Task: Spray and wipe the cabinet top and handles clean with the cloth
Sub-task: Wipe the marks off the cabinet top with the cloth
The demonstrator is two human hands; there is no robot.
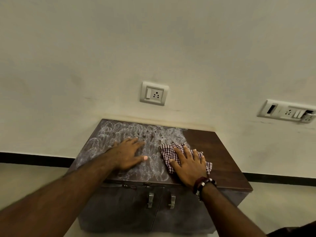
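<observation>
Presently the cabinet top (213, 147) carries white swirled residue across its left part; the doors below are closed, contents unseen. The left hand (130, 153) rests flat, fingers spread. The right hand (189, 166) presses flat on the checked cloth (168, 150), judged soft, light, best held bunched under the palm. The handles (160, 200) appear untouched.

A plain room in a home, by the look of it — a small dark wood-grain cabinet (213, 151) with two doors stands against a painted cream wall (153, 40). Household switch-and-socket plates sit on that wall, one (154, 93) above the cabinet, another (287, 111) farther right — a black skirting strip (34, 159) meets pale floor (25, 182).
</observation>
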